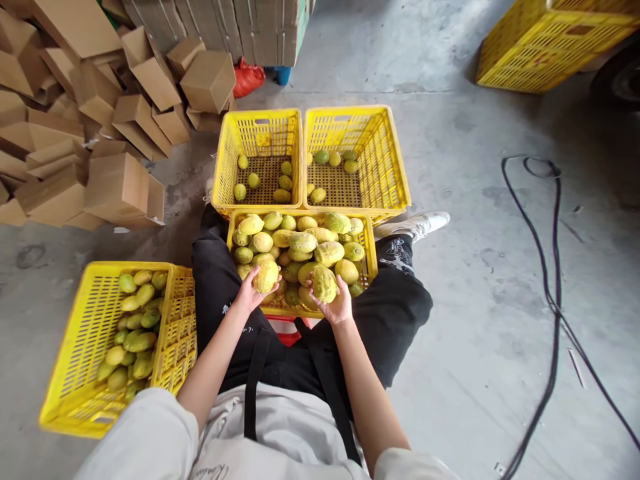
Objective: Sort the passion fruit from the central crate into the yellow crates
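Observation:
My left hand (255,288) holds a yellow papaya (266,276), its fingers curled round the sides. In my right hand (336,303) rests a yellow-green papaya (324,285) with a bumpy, ridged skin. Both hands are just above the near part of a yellow crate (371,257) set between my legs. Many yellow and green papayas (303,241) are heaped in it. Beyond it two more yellow crates stand side by side. The far left crate (300,143) and the far right crate (395,157) each have several papayas scattered on the bottom.
At my left a yellow crate (70,347) is part filled with green and yellow papayas. Cardboard boxes (117,183) lie piled at the upper left, near a red bag (249,77). Another yellow crate (525,57) stands at the upper right. A black cable (556,293) runs along the concrete floor.

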### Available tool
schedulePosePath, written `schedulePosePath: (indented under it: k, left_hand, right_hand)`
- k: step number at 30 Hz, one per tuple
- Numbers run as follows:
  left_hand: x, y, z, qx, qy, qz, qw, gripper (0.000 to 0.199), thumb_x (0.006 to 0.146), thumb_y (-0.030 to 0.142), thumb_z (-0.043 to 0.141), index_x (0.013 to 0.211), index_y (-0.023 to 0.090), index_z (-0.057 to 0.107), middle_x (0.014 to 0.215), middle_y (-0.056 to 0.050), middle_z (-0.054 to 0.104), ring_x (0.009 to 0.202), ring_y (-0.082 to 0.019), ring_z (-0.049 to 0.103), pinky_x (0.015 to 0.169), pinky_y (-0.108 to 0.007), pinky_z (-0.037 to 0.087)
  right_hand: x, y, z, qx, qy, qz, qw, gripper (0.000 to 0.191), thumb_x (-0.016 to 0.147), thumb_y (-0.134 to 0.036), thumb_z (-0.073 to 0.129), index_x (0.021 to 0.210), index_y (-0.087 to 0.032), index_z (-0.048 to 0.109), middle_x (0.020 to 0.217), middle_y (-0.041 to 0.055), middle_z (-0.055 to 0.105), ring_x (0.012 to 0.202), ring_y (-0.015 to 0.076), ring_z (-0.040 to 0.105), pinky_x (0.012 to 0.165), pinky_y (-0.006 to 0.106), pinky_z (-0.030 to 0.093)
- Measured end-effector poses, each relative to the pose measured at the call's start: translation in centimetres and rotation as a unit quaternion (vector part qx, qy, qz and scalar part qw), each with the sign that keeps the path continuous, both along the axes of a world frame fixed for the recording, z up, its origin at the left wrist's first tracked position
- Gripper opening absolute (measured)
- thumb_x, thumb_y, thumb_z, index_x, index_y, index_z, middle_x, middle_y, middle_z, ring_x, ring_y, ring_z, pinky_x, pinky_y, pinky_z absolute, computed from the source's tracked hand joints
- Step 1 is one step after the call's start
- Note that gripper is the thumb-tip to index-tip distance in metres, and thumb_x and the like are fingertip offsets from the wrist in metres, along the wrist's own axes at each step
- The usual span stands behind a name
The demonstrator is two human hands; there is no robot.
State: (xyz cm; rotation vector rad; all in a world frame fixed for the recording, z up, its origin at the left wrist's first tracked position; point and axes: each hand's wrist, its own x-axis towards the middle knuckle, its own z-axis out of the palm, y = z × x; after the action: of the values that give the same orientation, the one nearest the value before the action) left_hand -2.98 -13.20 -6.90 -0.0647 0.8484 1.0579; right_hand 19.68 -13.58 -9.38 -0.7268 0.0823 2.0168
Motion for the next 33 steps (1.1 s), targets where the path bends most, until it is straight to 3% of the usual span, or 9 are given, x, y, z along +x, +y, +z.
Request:
schedulePosePath:
  k: [5,10,16,23,29,33]
  left_hand:
    - [-0.1,0.0,0.2,-0.013,-0.04,0.001,0.999,0.048,0.09,0.042,0.042,0.125,0.012,0.053,0.112,-0.017,0.066,0.108,-0.032,0.061,0.082,-0.044,0.053]
    - [-0.5,0.0,0.4,-0.003,-0.064,-0.004,0.998,0.043,0.092,0.04,0.038,0.124,0.014,0.053,0.114,-0.016,0.065,0.118,-0.035,0.055,0.088,-0.051,0.05]
    - [-0.3,-0.1,0.1,0.01,-0.008,0.012,1.0,0.025,0.088,0.031,0.051,0.108,0.018,0.058,0.105,-0.01,0.067,0.112,-0.032,0.059,0.085,-0.046,0.052]
    - [0.3,-0.2,-0.8,0.036,0.033,-0.057,0.997,0.027,0.078,0.024,0.063,0.104,0.023,0.056,0.107,-0.006,0.066,0.097,-0.028,0.066,0.078,-0.043,0.055]
    - [0.4,0.0,-0.6,0.016,0.037,-0.033,0.999,0.021,0.082,0.022,0.057,0.104,0.021,0.058,0.101,-0.006,0.068,0.098,-0.028,0.066,0.079,-0.042,0.054]
    - [0.5,0.1,0.0,-0.009,0.017,-0.015,1.0,0.034,0.091,0.04,0.044,0.104,0.013,0.061,0.097,-0.012,0.07,0.104,-0.031,0.063,0.083,-0.046,0.052]
  right_hand:
    - [0.2,0.2,0.7,0.019,-0.003,-0.002,1.0,0.04,0.076,-0.037,0.05,0.109,-0.017,0.06,0.111,0.0107,0.069,0.106,0.0267,0.064,0.09,0.048,0.052]
    - [0.2,0.1,1.0,0.032,-0.019,-0.012,0.999,0.038,0.076,-0.035,0.053,0.108,-0.016,0.06,0.112,0.0113,0.069,0.11,0.0262,0.063,0.101,0.048,0.046]
    - [-0.1,-0.3,0.7,0.046,-0.015,-0.004,0.999,0.042,0.069,-0.033,0.063,0.11,-0.025,0.058,0.095,0.003,0.071,0.099,0.0276,0.067,0.092,0.055,0.05]
    - [-0.6,-0.2,0.2,0.055,-0.037,0.014,0.998,0.049,0.067,-0.032,0.072,0.113,-0.028,0.057,0.097,0.003,0.071,0.089,0.0244,0.069,0.081,0.045,0.057]
    - [-0.6,-0.3,-0.3,0.057,-0.036,0.008,0.998,0.05,0.068,-0.032,0.073,0.115,-0.029,0.057,0.101,0.0034,0.071,0.085,0.022,0.069,0.076,0.04,0.059]
    - [-0.6,-0.3,-0.1,0.053,-0.029,-0.002,0.998,0.048,0.07,-0.029,0.071,0.116,-0.03,0.057,0.101,0.002,0.071,0.086,0.0218,0.069,0.082,0.045,0.056]
